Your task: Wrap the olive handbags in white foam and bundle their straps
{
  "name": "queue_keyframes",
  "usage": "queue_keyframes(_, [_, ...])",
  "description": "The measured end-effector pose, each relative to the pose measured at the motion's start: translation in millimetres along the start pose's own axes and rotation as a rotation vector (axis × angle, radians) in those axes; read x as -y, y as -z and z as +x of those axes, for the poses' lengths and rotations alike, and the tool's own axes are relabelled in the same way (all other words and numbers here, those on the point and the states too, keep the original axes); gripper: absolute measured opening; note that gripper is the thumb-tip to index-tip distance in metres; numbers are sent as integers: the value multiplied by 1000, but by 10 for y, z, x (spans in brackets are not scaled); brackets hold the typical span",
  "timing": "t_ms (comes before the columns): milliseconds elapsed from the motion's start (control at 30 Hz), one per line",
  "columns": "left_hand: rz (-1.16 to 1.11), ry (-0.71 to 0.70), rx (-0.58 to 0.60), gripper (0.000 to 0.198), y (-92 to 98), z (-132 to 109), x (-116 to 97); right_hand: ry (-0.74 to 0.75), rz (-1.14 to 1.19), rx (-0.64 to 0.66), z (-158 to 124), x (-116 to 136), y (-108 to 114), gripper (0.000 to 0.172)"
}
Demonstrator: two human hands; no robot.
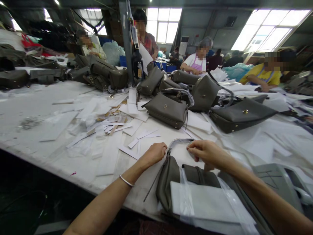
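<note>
You are apparently adjusting the handle (pixel 180 140) at the bag (pixel 166 187)'s 11 o'clock, left hand (pixel 157 152) and right hand (pixel 204 150) curled, grips unclear; continuing probably requires light tension.

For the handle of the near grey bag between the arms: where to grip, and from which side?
Probably mid-arc on the plastic-wrapped handle, coming from above: it curves out beyond the bag, and its middle shows unobstructed between the left hand and right hand.
</note>
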State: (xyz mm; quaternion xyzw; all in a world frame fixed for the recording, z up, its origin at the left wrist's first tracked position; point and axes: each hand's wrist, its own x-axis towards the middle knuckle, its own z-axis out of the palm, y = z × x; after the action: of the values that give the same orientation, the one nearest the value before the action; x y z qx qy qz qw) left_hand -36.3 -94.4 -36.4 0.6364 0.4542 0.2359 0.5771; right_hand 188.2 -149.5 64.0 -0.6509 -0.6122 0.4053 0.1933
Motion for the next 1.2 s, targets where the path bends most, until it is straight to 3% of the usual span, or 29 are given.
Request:
queue_keyframes(100, [-83, 82, 51, 22, -77, 101, 87, -123, 37, 199, 362, -154, -273, 5])
queue_keyframes(200, [-183, 125, 88, 36, -112, 149, 91, -167, 77, 346, 632, -225, -455, 6])
queue_keyframes(367, [-234, 61, 161, 38, -111, 112, 90, -186, 221, 479, 774, -265, -605, 4])
queue_keyframes(467, [-90, -77, 70, 31, -107, 123, 158, -185, 363, 436, 771, -322, -676, 15])
queue_keyframes(533, [209, -232, -86, 19, -99, 165, 215, -188, 435, 391, 782, -375, -716, 19])
queue_keyframes(600, [444, -295, -156, 14, -87, 205, 248, -194, 479, 374, 803, -422, -745, 20])
queue_keyframes(833, [736, -173, -119, 19, -75, 166, 218, -212, 450, 416, 812, -451, -738, 14])
queue_keyframes(900, [688, -167, -159, 20, -74, 157, 213, -161, 342, 368, 761, -409, -684, 18])
queue_keyframes(967, [538, -159, -173, 19, -54, 165, 206, -39, 80, 274, 693, -362, -621, 31])
queue_keyframes(1067, [245, -146, -103, 19, -2, 193, 195, 159, -338, 123, 609, -340, -566, 46])
queue_keyframes(1200, [-26, -127, -13, 24, 34, 217, 199, 252, -506, 16, 596, -448, -605, 63])
